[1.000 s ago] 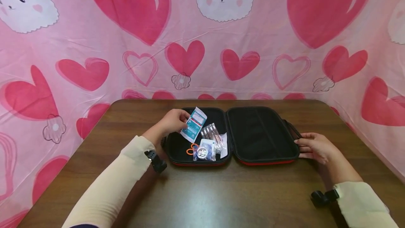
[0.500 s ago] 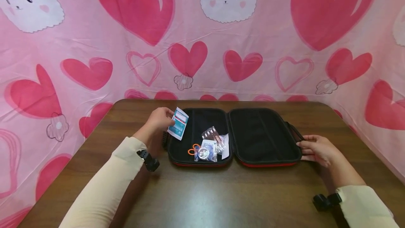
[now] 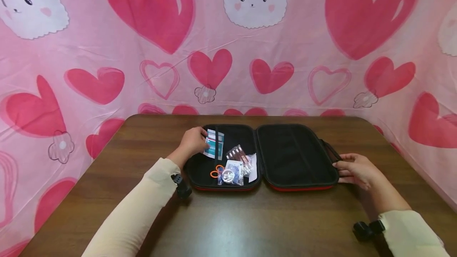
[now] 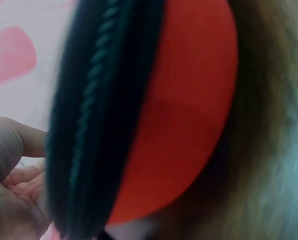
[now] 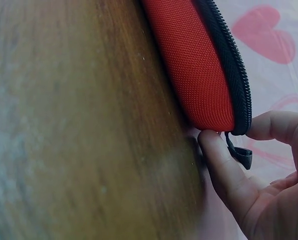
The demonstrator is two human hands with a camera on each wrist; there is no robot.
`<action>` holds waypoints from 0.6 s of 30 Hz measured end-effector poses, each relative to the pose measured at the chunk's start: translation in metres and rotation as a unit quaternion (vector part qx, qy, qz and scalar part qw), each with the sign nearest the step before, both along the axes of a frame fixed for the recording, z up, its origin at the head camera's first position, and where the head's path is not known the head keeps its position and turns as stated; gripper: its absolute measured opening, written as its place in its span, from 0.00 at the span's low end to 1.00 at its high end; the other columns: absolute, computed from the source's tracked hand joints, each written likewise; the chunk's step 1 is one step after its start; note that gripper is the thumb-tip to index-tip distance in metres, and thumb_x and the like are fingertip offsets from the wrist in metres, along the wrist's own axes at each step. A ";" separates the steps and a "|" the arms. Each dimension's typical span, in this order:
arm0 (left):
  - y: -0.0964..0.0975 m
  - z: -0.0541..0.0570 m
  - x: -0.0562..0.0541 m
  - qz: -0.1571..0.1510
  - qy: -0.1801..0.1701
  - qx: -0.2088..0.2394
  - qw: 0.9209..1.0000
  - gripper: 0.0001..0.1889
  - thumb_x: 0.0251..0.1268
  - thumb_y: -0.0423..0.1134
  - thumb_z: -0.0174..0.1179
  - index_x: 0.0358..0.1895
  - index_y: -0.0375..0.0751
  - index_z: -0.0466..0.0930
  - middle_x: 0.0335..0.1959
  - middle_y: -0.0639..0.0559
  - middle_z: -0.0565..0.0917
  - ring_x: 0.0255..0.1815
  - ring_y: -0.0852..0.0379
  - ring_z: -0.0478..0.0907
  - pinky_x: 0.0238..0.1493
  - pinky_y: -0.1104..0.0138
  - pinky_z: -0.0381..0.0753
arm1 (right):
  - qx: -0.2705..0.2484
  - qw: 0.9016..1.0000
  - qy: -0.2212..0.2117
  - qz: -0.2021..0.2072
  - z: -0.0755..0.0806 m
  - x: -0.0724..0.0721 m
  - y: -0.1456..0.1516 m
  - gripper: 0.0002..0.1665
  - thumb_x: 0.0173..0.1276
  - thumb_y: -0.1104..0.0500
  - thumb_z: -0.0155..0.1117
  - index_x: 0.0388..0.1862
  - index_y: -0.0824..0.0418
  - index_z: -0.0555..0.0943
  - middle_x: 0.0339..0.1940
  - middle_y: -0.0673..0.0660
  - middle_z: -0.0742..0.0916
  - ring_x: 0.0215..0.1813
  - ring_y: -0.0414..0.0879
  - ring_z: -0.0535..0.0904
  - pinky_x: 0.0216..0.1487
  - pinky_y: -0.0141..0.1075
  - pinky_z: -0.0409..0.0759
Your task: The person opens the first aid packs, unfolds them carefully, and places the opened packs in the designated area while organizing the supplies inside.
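A red zip case (image 3: 296,158) lies unfolded on the table, its black inside facing up. My left hand (image 3: 192,142) pinches a teal and white packet (image 3: 210,146) in the left half, where a black elastic strap (image 3: 216,142) crosses over the packet. In the left wrist view the case's red side (image 4: 188,100) hides most of that hand (image 4: 16,185). My right hand (image 3: 357,169) holds the outer edge of the right half. The right wrist view shows its thumb and a finger on either side of the red rim (image 5: 198,75), near a zipper pull (image 5: 241,156).
In the left half lie orange-handled scissors (image 3: 215,173), a clear bag with a round silvery item (image 3: 227,176), a strip of clear ampoule-like items (image 3: 236,154) and a white piece (image 3: 252,169). A handle strap (image 3: 331,150) sticks out right. Behind the wooden table (image 3: 228,225) hangs a pink heart-print cloth.
My left hand took the packet left toward the case's outer edge, then back right and down, and the packet now sits beneath the strap. My right hand keeps its place on the case edge.
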State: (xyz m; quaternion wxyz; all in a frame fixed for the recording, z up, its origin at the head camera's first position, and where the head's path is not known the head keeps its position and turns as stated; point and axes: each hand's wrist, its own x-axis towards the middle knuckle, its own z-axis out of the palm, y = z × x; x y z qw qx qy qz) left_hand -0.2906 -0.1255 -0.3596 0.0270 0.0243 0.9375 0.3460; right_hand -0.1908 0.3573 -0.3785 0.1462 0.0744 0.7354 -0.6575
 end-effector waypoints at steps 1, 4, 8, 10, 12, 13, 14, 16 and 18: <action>0.002 -0.001 0.000 0.000 -0.002 0.003 1.000 0.23 0.51 0.31 0.72 0.51 0.32 0.78 0.34 0.43 0.80 0.28 0.53 0.78 0.30 0.66 0.83 | 0.002 1.000 0.000 0.000 0.000 0.000 0.000 0.32 0.69 0.67 0.55 0.61 0.79 0.49 0.33 0.49 0.84 0.34 0.43 0.84 0.34 0.42 0.85; 0.006 -0.003 -0.001 -0.003 -0.008 0.014 1.000 0.24 0.50 0.32 0.74 0.52 0.32 0.78 0.30 0.46 0.81 0.23 0.56 0.79 0.29 0.67 0.83 | 0.004 1.000 0.001 0.001 0.000 0.000 0.000 0.32 0.69 0.67 0.55 0.61 0.79 0.49 0.33 0.49 0.84 0.34 0.43 0.84 0.34 0.42 0.85; 0.009 -0.003 -0.003 -0.013 -0.023 0.036 0.999 0.22 0.51 0.31 0.74 0.51 0.31 0.80 0.27 0.47 0.84 0.20 0.58 0.81 0.29 0.67 0.83 | 0.006 1.000 0.002 0.001 0.001 0.000 -0.002 0.31 0.69 0.67 0.55 0.60 0.79 0.50 0.33 0.50 0.84 0.34 0.44 0.85 0.35 0.42 0.85; 0.011 -0.003 -0.004 -0.019 -0.035 0.050 0.998 0.21 0.51 0.30 0.73 0.50 0.30 0.81 0.27 0.46 0.85 0.21 0.58 0.82 0.29 0.67 0.84 | 0.006 1.000 0.002 0.000 0.001 -0.001 -0.002 0.30 0.69 0.67 0.55 0.59 0.78 0.51 0.33 0.50 0.84 0.33 0.44 0.85 0.34 0.42 0.85; 0.013 -0.004 -0.004 -0.024 -0.052 0.068 0.996 0.20 0.52 0.29 0.72 0.50 0.30 0.81 0.28 0.45 0.85 0.23 0.57 0.83 0.31 0.66 0.84 | 0.005 1.000 0.000 -0.001 0.001 -0.001 -0.002 0.29 0.69 0.68 0.55 0.59 0.78 0.52 0.33 0.50 0.83 0.33 0.44 0.85 0.34 0.42 0.85; 0.013 -0.004 -0.005 -0.027 -0.061 0.077 0.995 0.20 0.52 0.28 0.72 0.51 0.29 0.81 0.29 0.44 0.86 0.24 0.56 0.83 0.31 0.65 0.85 | 0.005 1.000 -0.001 -0.001 0.001 -0.001 -0.002 0.29 0.68 0.68 0.55 0.58 0.77 0.52 0.33 0.51 0.83 0.33 0.44 0.85 0.34 0.42 0.85; 0.014 -0.004 -0.005 -0.030 -0.069 0.085 0.994 0.21 0.52 0.28 0.72 0.52 0.29 0.81 0.30 0.43 0.86 0.25 0.56 0.84 0.32 0.65 0.85 | 0.004 1.000 -0.002 -0.001 0.002 -0.001 -0.002 0.29 0.68 0.68 0.55 0.58 0.77 0.52 0.33 0.51 0.83 0.33 0.44 0.85 0.34 0.42 0.85; 0.014 -0.005 -0.006 -0.033 -0.090 0.107 0.990 0.22 0.53 0.27 0.70 0.53 0.27 0.79 0.33 0.41 0.85 0.28 0.54 0.84 0.34 0.64 0.85 | 0.004 1.000 -0.003 -0.001 0.002 0.000 -0.002 0.29 0.68 0.68 0.56 0.58 0.77 0.52 0.33 0.51 0.83 0.33 0.44 0.85 0.34 0.41 0.85; 0.013 -0.005 -0.008 -0.041 -0.108 0.128 0.985 0.23 0.55 0.26 0.69 0.56 0.27 0.77 0.38 0.40 0.84 0.31 0.52 0.84 0.36 0.63 0.85 | 0.004 1.000 -0.003 -0.001 0.002 0.000 -0.002 0.29 0.68 0.68 0.55 0.58 0.77 0.52 0.33 0.51 0.83 0.33 0.43 0.85 0.33 0.41 0.85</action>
